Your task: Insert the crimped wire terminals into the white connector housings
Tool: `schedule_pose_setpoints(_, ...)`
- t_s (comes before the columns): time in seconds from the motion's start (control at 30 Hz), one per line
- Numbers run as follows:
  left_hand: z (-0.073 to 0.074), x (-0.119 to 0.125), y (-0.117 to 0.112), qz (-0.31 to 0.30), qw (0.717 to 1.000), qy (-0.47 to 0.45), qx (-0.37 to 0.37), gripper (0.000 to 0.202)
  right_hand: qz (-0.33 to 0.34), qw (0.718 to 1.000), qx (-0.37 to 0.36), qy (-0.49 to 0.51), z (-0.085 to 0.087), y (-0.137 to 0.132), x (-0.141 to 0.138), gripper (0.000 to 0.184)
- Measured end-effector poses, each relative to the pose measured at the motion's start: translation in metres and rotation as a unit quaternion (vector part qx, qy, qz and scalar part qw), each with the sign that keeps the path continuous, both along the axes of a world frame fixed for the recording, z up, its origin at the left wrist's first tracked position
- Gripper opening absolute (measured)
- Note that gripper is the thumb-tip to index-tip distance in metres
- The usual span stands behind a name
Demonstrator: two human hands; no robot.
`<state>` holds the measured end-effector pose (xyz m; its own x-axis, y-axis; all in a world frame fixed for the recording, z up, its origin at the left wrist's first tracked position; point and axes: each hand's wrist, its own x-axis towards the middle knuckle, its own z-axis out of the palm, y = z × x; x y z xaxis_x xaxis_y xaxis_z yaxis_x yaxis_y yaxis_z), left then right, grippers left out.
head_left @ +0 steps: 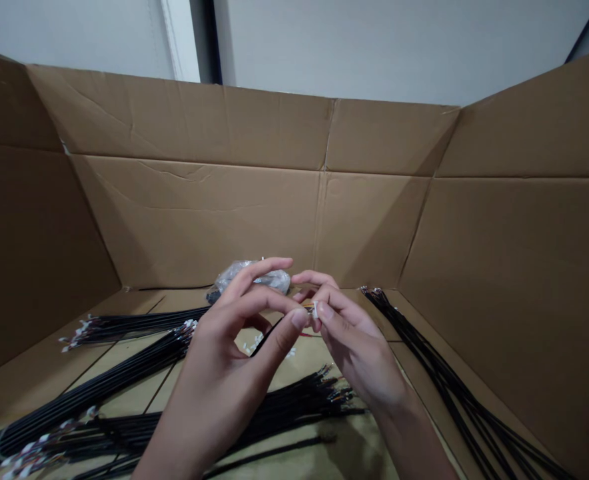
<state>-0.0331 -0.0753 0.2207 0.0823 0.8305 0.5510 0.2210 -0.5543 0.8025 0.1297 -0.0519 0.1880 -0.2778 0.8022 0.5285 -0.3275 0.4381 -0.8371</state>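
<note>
- Inside a cardboard box [34, 253], the left hand [224, 380] and right hand [359, 353] are working well off the far wall [199, 220]
- Both hands' fingers are grasping a small white connector [315, 309]
- Black cable bundles [124, 350] are lying to either side

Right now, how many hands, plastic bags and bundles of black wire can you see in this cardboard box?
Hands: 2
Clear plastic bags: 1
Black wire bundles: 4 (the lower ones overlap, so possibly more)
Total: 7
</note>
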Motion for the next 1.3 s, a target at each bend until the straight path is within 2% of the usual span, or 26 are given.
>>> schedule_pose_setpoints(0.17,0.0,0.002,-0.001,0.004,1.0,-0.007,0.014,0.021,-0.007,1.0,0.0,-0.008,0.003,-0.001,0.003,0.032)
schedule_pose_setpoints(0.27,0.0,0.002,-0.002,-0.01,1.0,-0.009,0.013,0.019,-0.063,0.997,0.025,-0.042,0.005,-0.004,0.005,0.029)
schedule_pose_setpoints(0.37,-0.001,0.002,0.0,-0.012,1.0,-0.002,0.003,0.021,-0.134,0.987,0.065,-0.051,0.008,-0.008,0.007,0.011)
schedule_pose_setpoints(0.43,-0.001,0.002,0.001,-0.009,1.0,0.006,0.0,0.023,-0.165,0.979,0.101,-0.062,0.009,-0.011,0.009,0.015)
schedule_pose_setpoints(0.7,-0.002,0.001,-0.003,-0.015,1.0,0.016,0.002,0.023,-0.201,0.958,0.174,-0.11,0.013,-0.013,0.017,0.016)
schedule_pose_setpoints(1.07,-0.001,0.003,-0.002,0.006,1.0,-0.006,-0.013,0.026,-0.193,0.963,0.163,-0.087,0.01,-0.01,0.015,0.011)
schedule_pose_setpoints(1.3,-0.002,0.006,-0.01,0.024,0.999,-0.04,-0.011,0.023,-0.261,0.943,0.197,-0.062,0.005,-0.013,0.001,0.012)
